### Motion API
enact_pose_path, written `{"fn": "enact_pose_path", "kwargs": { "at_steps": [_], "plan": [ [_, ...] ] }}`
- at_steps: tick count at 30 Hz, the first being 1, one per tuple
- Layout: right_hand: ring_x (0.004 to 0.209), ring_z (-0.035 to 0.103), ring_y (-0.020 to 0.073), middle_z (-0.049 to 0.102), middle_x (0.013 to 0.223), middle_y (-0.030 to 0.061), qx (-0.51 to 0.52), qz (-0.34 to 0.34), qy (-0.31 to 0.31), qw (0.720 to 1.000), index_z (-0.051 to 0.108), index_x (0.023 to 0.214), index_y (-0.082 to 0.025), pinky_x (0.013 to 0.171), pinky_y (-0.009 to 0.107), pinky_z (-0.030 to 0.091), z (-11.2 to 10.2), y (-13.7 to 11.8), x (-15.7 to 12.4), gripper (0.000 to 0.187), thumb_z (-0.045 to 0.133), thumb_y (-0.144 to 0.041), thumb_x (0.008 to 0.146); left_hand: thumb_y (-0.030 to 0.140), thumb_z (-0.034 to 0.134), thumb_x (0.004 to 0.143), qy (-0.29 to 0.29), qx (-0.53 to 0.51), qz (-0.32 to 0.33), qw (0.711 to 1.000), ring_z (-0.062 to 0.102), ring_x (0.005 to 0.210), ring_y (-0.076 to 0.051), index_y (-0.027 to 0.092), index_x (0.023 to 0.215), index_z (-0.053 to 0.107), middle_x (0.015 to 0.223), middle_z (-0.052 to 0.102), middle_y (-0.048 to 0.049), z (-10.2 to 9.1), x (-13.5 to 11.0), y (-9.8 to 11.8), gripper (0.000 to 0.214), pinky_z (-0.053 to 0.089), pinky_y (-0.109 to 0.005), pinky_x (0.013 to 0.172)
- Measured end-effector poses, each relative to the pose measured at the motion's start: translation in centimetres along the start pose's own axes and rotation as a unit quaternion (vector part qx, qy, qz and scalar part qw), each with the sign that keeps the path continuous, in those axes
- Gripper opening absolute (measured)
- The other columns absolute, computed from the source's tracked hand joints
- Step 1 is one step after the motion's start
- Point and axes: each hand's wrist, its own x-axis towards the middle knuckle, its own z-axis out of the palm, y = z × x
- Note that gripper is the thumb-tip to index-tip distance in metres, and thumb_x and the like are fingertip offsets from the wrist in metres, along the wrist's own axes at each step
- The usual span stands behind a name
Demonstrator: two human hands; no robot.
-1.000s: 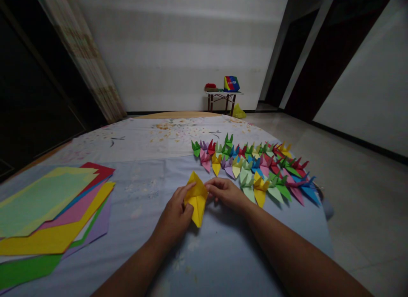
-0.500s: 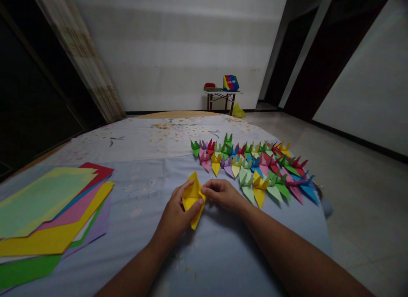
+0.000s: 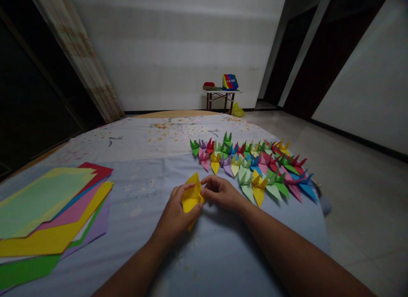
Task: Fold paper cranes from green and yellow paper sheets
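A partly folded yellow paper [image 3: 192, 195] lies on the pale blue cloth [image 3: 223, 250] in front of me. My left hand [image 3: 175, 214] is closed on its left and lower part, thumb pressed over the front. My right hand [image 3: 223, 194] pinches the paper's right edge with fingertips curled. To the right, rows of several finished folded paper cranes [image 3: 255, 165] in many colours lie on the cloth, the nearest a little past my right hand.
A fanned stack of coloured paper sheets [image 3: 47, 212] lies at the left. A flower-print white cloth [image 3: 153, 137] covers the far part of the surface. Beyond stand a small table [image 3: 221, 99] with a colourful box, a curtain [image 3: 83, 63], and tiled floor on the right.
The yellow paper has been folded narrower, with its lower tip now mostly hidden under my left hand. Both hands have drawn closer together on it.
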Motion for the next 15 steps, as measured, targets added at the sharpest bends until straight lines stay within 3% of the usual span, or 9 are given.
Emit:
{"fn": "enact_pose_path", "kwargs": {
  "at_steps": [3, 6, 10, 15],
  "plan": [
    [0.073, 0.051, 0.0109, 0.054, 0.097, 0.0045, -0.074, -0.099, 0.007, 0.992, 0.048, 0.114, -0.02, 0.06, 0.022, 0.043, -0.8, -0.6, -0.2, 0.041, 0.054, -0.015, 0.074, 0.028, 0.058, 0.07, -0.033, 0.025, 0.002, 0.999, 0.054, 0.105, -0.025, 0.019, 0.114, 0.05, 0.115, 0.051, -0.0086, -0.6, 0.2, 0.0, 0.046, 0.043, -0.04, 0.091],
    [0.094, 0.049, 0.0155, 0.045, 0.114, 0.0064, -0.164, -0.168, -0.008, 0.972, 0.049, 0.115, -0.025, 0.07, 0.026, 0.045, -1.4, -1.0, -0.3, 0.053, 0.05, -0.003, 0.066, 0.026, 0.058, 0.069, -0.06, 0.057, 0.031, 0.996, 0.053, 0.106, -0.025, 0.019, 0.114, 0.051, 0.113, 0.053, -0.0077, -1.0, 0.4, -0.1, 0.045, 0.04, -0.041, 0.094],
    [0.104, 0.045, 0.0169, 0.04, 0.119, 0.0059, -0.238, -0.194, -0.041, 0.951, 0.06, 0.097, -0.023, 0.09, 0.035, 0.041, -1.7, -0.9, -0.5, 0.04, 0.051, 0.0, 0.066, 0.024, 0.056, 0.069, -0.09, 0.072, 0.059, 0.992, 0.052, 0.107, -0.024, 0.021, 0.115, 0.051, 0.114, 0.052, -0.0072, -1.1, 0.3, -0.5, 0.046, 0.039, -0.039, 0.096],
    [0.103, 0.045, 0.0172, 0.043, 0.117, 0.0067, -0.292, -0.202, -0.066, 0.932, 0.062, 0.087, -0.02, 0.094, 0.035, 0.038, -1.8, -0.8, -0.6, 0.025, 0.055, -0.004, 0.07, 0.021, 0.056, 0.068, -0.111, 0.071, 0.074, 0.988, 0.052, 0.107, -0.024, 0.023, 0.114, 0.052, 0.114, 0.054, -0.0067, -0.9, 0.1, -0.9, 0.046, 0.039, -0.039, 0.096]
  ]
}}
